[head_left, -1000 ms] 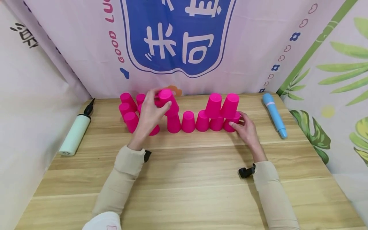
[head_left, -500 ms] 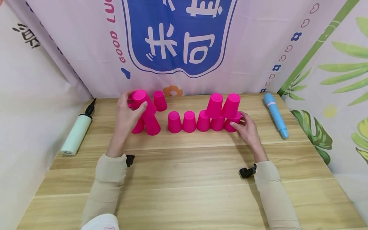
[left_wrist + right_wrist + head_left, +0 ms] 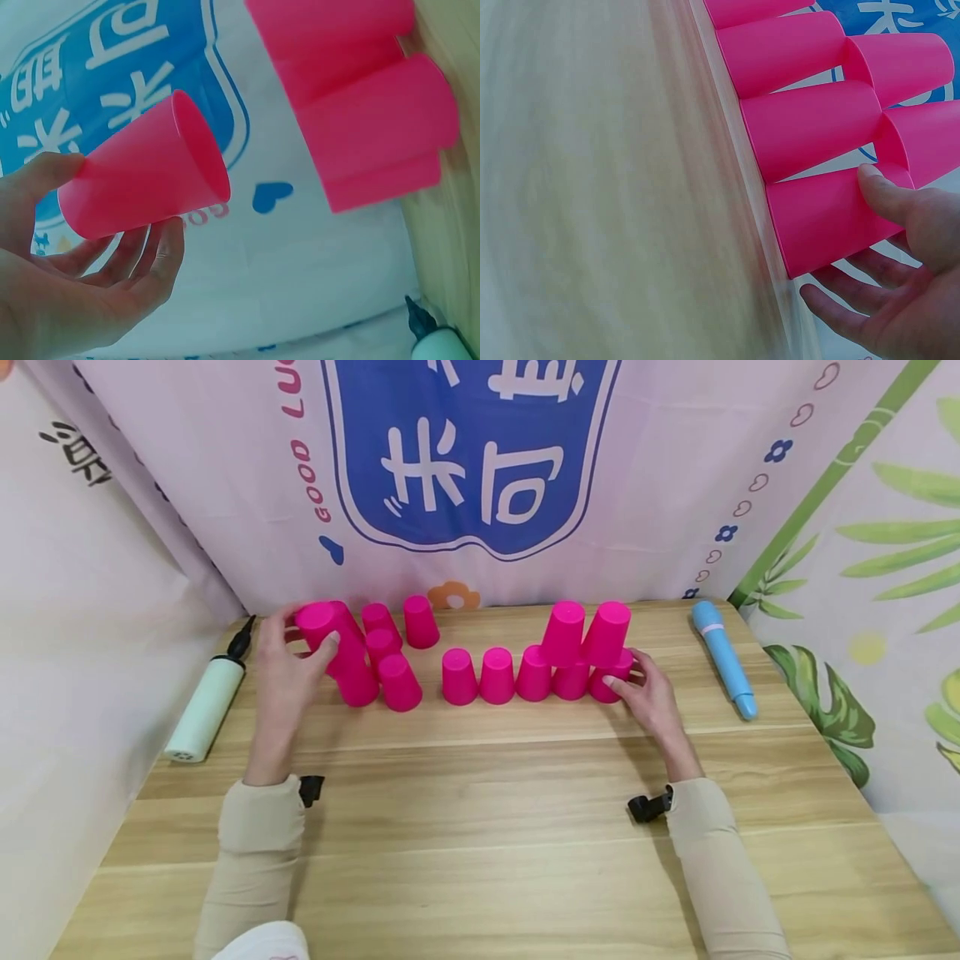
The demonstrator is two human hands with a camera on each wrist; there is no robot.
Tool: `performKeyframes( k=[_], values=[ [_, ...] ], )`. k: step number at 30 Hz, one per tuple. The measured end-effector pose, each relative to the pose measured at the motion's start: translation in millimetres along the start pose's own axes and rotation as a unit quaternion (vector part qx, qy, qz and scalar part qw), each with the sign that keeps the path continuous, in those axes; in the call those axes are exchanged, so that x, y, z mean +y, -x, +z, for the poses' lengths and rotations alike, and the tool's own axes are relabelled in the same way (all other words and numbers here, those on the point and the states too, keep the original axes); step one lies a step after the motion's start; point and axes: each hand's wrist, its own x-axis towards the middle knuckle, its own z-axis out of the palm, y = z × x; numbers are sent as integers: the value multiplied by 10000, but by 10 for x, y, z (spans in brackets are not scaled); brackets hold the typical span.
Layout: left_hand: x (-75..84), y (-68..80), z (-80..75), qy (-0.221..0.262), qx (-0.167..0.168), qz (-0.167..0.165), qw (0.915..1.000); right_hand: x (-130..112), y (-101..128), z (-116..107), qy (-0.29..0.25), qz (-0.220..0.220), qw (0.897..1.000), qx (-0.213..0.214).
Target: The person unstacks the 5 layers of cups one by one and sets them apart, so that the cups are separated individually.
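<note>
Several pink cups stand upside down in a row across the far part of the wooden table [image 3: 480, 827]. My left hand [image 3: 306, 631] holds one pink cup [image 3: 318, 618] in the air above the left end of the row. In the left wrist view that cup [image 3: 142, 184] sits tilted between thumb and fingers, with other cups [image 3: 367, 127] beyond it. Two cups [image 3: 585, 631] stand on top of the row at the right. My right hand [image 3: 626, 677] rests beside the rightmost bottom cup [image 3: 606, 683]. Its thumb [image 3: 877, 191] touches that cup [image 3: 832, 217], and its fingers lie fairly straight.
A mint-green hand pump [image 3: 201, 697] lies at the table's left edge. A light blue cylinder [image 3: 723, 658] lies at the right. Printed banners close in the back and both sides. The near half of the table is bare wood.
My left hand has carried its pink cup from near the middle of the row to the far left end, uncovering the cups on the left. My right hand has stayed put.
</note>
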Motion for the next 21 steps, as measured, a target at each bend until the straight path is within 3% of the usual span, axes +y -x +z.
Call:
performKeyframes(
  k=[9, 15, 21],
  values=[
    [-228, -9, -137, -286, 200, -515, 9981, -7, -2, -15, 6, 26, 10000, -22],
    [-420, -19, -152, -381, 111, -836, 9957, -12, -1, -23, 35, 13, 10000, 27],
    [-700, -62, -102, -525, -97, -940, 9941, 1, 3, -9, -41, -73, 10000, -15]
  ],
)
